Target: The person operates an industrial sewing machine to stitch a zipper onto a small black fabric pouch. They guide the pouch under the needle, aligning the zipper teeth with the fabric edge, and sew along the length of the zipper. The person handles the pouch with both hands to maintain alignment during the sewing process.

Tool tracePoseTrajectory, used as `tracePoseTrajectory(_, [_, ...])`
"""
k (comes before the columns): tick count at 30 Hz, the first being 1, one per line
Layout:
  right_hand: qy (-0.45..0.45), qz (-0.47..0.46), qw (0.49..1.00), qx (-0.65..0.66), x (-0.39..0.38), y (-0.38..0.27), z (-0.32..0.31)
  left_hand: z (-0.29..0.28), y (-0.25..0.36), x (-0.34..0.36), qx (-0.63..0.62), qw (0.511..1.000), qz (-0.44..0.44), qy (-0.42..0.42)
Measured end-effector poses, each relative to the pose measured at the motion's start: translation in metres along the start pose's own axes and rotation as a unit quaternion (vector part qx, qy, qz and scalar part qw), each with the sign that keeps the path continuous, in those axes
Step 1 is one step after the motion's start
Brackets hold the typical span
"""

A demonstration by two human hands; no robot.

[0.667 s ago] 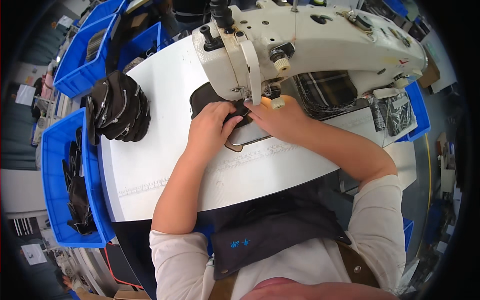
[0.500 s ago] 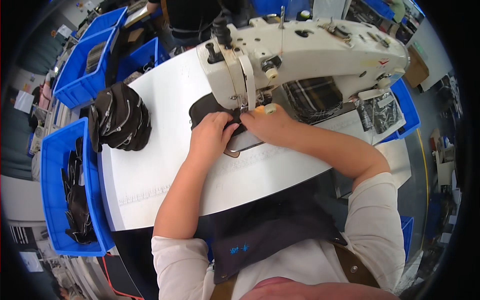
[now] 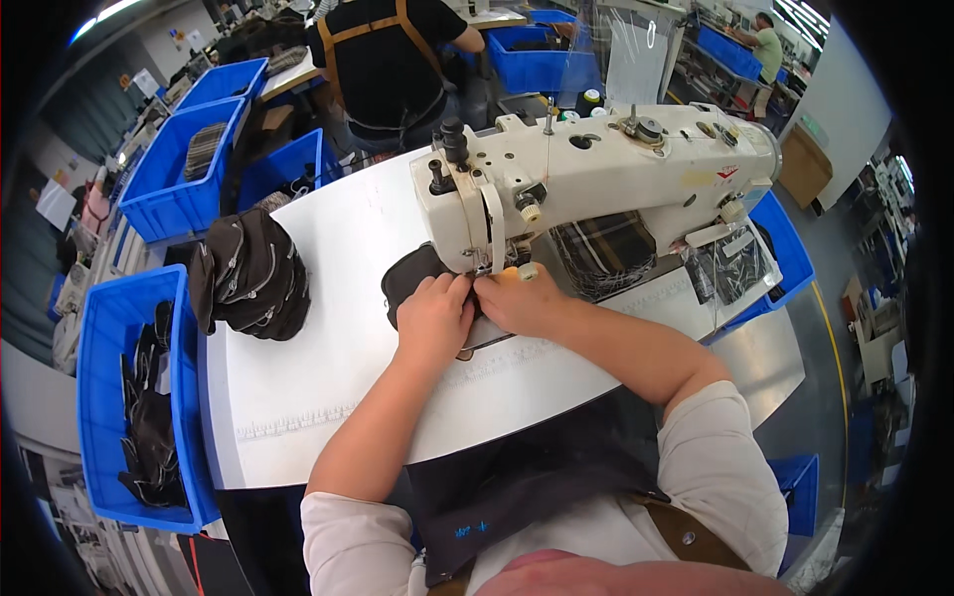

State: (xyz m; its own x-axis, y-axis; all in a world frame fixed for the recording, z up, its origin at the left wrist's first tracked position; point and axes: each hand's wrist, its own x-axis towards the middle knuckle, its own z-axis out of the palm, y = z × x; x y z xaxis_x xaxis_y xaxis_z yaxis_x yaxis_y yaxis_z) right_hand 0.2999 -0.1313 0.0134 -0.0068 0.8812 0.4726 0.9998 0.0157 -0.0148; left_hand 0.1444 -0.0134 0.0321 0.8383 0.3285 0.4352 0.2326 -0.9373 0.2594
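A white industrial sewing machine (image 3: 591, 174) stands on the worktable, with a dark brown fabric piece (image 3: 407, 273) under its needle. My left hand (image 3: 432, 323) rests on that piece just left of the presser foot, fingers curled and pressing on it. My right hand (image 3: 522, 303) is beside the foot, fingers closed on the piece's edge. A stack of dark brown zippered pieces (image 3: 253, 278) stands at the table's left, and a plaid lined piece (image 3: 601, 253) lies under the machine's arm.
Blue bins with dark pieces (image 3: 104, 358) sit left of the white table (image 3: 338, 228), with others behind (image 3: 164, 164). A plastic-covered tray (image 3: 725, 273) is at the right. A co-worker in a black top (image 3: 383, 74) works ahead; another person (image 3: 765, 55) is farther back right.
The view has tilted up, so the table and machine appear lower and more of the co-workers shows. Both hands remain at the fabric by the needle.
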Motion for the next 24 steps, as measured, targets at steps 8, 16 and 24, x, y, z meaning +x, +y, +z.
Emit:
tracePoseTrajectory(8, [-0.009,-0.016,1.0,0.01,-0.007,0.005,0.013,0.001,-0.001,0.006,0.008,1.0,0.023,0.01])
tracePoseTrajectory(16, [0.038,-0.074,0.996,-0.041,-0.007,0.008,0.021,0.009,-0.001,0.004,0.0,1.0,0.01,0.03])
tracePoseTrajectory(24, [0.026,-0.036,0.997,-0.057,-0.006,0.0,0.012,-0.014,-0.004,0.004,-0.133,0.986,-0.062,-0.075])
